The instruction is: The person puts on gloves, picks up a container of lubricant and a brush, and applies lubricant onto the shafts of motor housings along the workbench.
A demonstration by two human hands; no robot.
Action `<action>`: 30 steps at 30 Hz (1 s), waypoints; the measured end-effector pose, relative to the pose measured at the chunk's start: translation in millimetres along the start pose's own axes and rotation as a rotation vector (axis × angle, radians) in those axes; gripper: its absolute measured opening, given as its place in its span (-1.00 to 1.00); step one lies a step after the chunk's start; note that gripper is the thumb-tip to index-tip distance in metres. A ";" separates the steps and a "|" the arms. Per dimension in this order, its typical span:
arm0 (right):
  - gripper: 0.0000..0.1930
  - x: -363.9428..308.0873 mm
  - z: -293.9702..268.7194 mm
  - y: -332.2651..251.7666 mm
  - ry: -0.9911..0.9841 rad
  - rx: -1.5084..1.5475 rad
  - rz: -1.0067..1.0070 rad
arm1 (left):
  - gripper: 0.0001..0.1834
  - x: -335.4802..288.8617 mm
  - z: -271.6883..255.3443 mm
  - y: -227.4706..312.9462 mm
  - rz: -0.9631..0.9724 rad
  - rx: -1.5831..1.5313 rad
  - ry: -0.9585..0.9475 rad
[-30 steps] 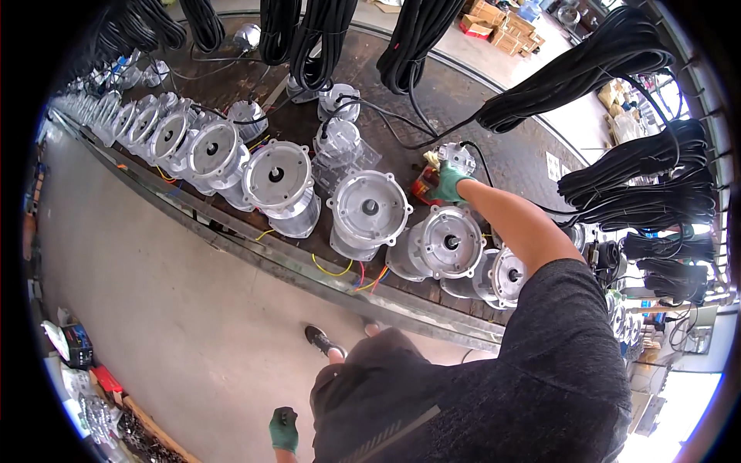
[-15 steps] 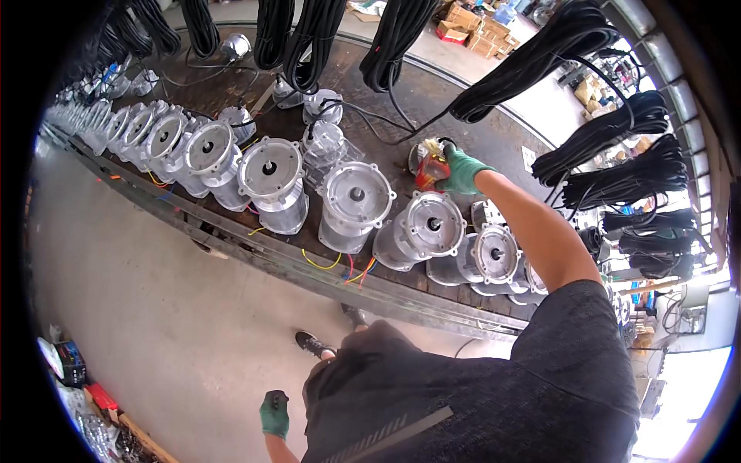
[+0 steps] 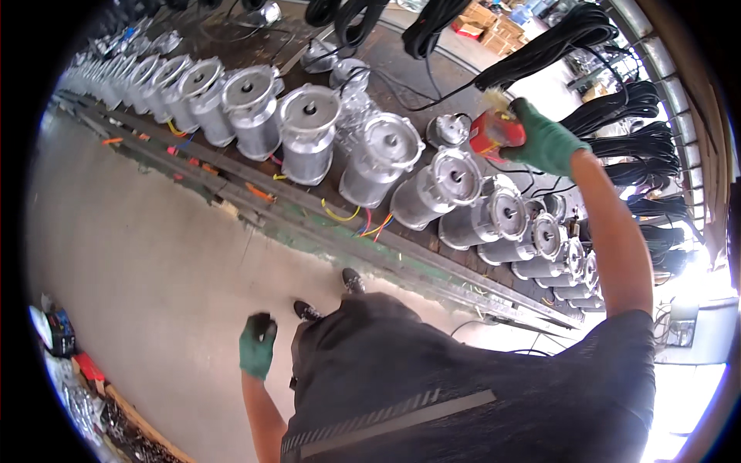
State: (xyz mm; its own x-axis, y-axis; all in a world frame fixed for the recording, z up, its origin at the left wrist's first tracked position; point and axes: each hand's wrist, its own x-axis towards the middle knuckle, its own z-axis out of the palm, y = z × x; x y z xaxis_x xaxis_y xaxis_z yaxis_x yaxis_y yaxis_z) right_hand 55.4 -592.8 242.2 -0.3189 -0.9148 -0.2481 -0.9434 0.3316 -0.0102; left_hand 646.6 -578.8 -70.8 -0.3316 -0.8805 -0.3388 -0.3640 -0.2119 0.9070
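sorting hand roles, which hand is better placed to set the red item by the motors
The right hand, probably: it holds the red item near the motors; the left hand hangs over the floor.

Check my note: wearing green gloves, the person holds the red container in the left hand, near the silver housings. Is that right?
No, wrong hand: the head view shows the right hand holding the red container near the silver housings; the left hand is well apart from it. The green gloves are correct.
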 end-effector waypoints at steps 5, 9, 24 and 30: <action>-0.14 -20.6 -24.1 -128.1 -0.075 0.017 -0.224 | -0.27 29.1 -5.6 84.1 0.273 -0.070 -0.064; -0.16 -29.4 -6.0 -247.3 -0.202 0.029 -0.395 | 0.24 35.9 -19.5 125.2 0.476 -0.064 -0.125; -0.32 -23.1 78.3 -588.3 -0.414 0.070 -1.166 | 0.04 -29.1 -193.2 57.8 0.291 -0.391 0.243; -0.29 35.4 73.8 -687.7 -0.605 0.126 -1.243 | -0.13 3.9 -271.2 24.4 0.222 -0.572 0.486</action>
State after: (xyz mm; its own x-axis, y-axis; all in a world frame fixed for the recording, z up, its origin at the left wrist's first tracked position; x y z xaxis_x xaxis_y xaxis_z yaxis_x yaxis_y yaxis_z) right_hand 699.6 -836.2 169.0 0.8342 -0.3916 -0.3883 -0.5512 -0.5695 -0.6098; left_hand 872.4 -702.5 17.8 0.1220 -0.9868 -0.1066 0.2153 -0.0785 0.9734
